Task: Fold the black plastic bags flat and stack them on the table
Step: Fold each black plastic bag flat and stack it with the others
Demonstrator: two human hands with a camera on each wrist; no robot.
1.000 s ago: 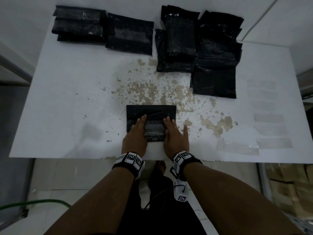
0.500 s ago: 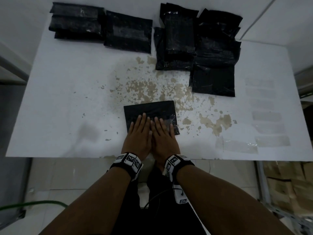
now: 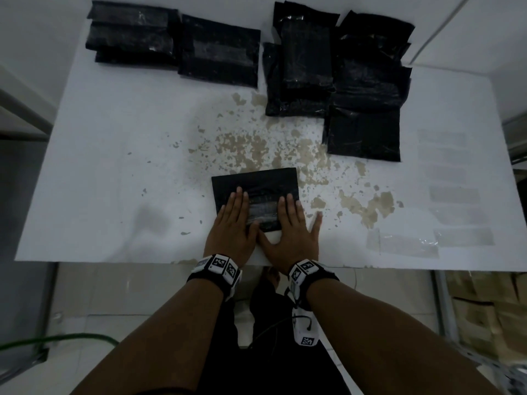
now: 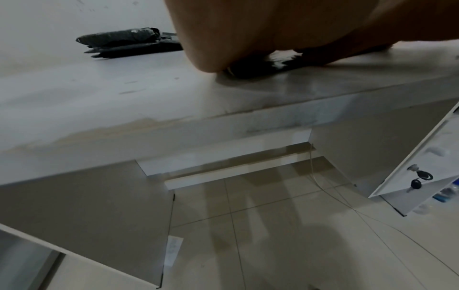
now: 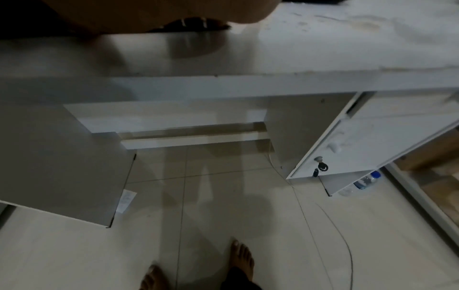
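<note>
A folded black plastic bag (image 3: pixel 258 185) lies near the front edge of the white table (image 3: pixel 114 166). My left hand (image 3: pixel 232 223) presses flat on its left part, fingers straight. My right hand (image 3: pixel 292 226) presses flat on its right part, little finger spread onto the table. The shiny middle of the bag shows between the hands. In the left wrist view the palm (image 4: pixel 248 29) covers the bag (image 4: pixel 255 66); in the right wrist view only a sliver of bag (image 5: pixel 193 24) shows under the palm.
Folded black bags lie stacked at the back left (image 3: pixel 131 32), with one flat bag (image 3: pixel 219 52) beside them. A looser heap of black bags (image 3: pixel 342 81) fills the back right. Clear tape strips (image 3: pixel 456 195) sit at the right. An open desk door with keys (image 5: pixel 320 166) hangs below.
My hands, side by side in the middle of the bag half a second ago, have slid apart to its left and right parts.
</note>
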